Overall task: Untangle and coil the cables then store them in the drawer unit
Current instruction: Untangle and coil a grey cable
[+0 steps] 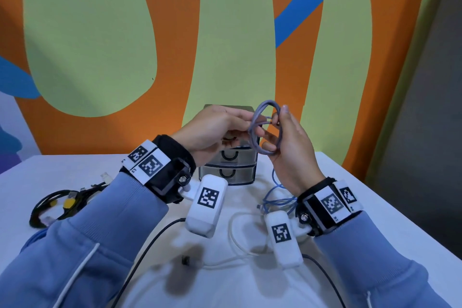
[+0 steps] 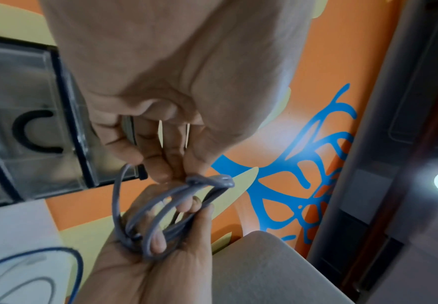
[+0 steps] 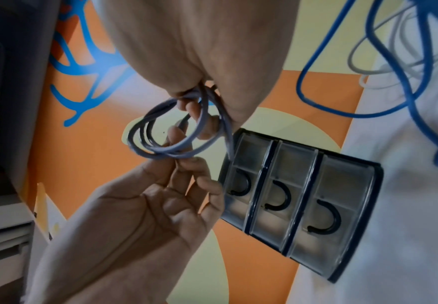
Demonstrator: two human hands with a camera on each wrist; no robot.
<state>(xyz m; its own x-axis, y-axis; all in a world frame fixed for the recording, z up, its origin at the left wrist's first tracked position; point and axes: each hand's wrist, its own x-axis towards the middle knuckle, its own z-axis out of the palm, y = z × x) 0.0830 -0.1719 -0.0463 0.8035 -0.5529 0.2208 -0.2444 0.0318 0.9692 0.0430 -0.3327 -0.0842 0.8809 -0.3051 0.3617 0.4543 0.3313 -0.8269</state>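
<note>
A grey cable coil [image 1: 267, 152] of a few loops hangs in the air in front of the drawer unit [image 1: 228, 172]. My right hand [image 1: 282, 130] has its fingers curled through the loops and its thumb on the outside. My left hand [image 1: 232, 125] pinches the coil's left side. In the left wrist view the left fingertips [image 2: 166, 174] pinch the coil [image 2: 115, 197] where the strands bunch, above the right hand [image 2: 147, 257]. In the right wrist view the coil [image 3: 161, 154] hangs from the right hand [image 3: 200, 51]. There the left hand [image 3: 184, 164] grips its lower edge.
The drawer unit [image 3: 303, 195] has three clear drawers with black handles, all pushed in. A tangle of black cables [image 1: 57, 205] lies at the left on the white table [image 1: 375, 220]. A blue cable [image 1: 277, 197] and a white cable [image 1: 237, 237] lie under my wrists.
</note>
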